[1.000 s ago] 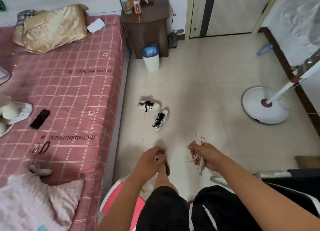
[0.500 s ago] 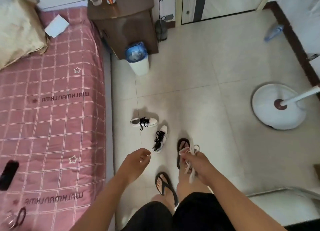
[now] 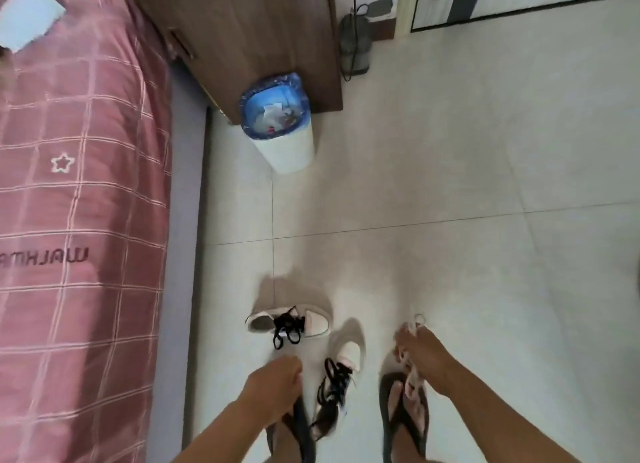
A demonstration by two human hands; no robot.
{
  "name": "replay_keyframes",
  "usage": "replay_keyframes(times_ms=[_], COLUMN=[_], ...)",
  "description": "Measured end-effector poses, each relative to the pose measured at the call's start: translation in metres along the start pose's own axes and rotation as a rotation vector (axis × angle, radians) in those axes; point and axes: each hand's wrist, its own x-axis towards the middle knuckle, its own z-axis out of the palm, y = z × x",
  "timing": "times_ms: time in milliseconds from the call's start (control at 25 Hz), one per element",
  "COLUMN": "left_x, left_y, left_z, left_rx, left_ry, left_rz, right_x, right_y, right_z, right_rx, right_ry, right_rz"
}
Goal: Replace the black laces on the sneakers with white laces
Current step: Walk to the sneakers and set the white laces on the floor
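A pink checked bed cover [image 3: 79, 202] fills the left side. Next to it stands a brown wooden cabinet [image 3: 249, 36]. In front of the cabinet is a white bin [image 3: 287, 150] with a blue bag inside. Some bits of trash lie in the bag.

On the pale floor [image 3: 450, 185] sit two white sneakers with black laces. The far sneaker [image 3: 289, 322] lies sideways. The near sneaker [image 3: 337, 384] points away from the person, between two feet in dark flip-flops.

The left hand [image 3: 272, 388] reaches down just beside the near sneaker. Its fingers are loosely bent and it holds nothing.

The right hand [image 3: 420, 355] is curled around a bunch of white laces [image 3: 412, 376]. The laces stick out above the fingers and hang down below the hand, over the right foot.
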Motion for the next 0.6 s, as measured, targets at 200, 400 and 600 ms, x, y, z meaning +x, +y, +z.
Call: replay_keyframes(times_ms=[200, 400, 600], left_x=[0.175, 0.286, 0.330], left_y=[-0.089, -0.136, -0.120], left_z=[0.067, 0.097, 0.083], left_rx=[0.539, 0.838, 0.391], left_ry=[0.092, 0.047, 0.306], left_rz=[0.253, 0.634, 0.380], right_x=[0.213, 0.349, 0.404], right_y=[0.018, -0.014, -0.034], right_z=[0.026, 0.018, -0.002], right_rx=[-0.393, -0.651, -0.583], right_ry=[0.037, 0.241, 0.473], right_rz=[-0.126, -0.288, -0.393])
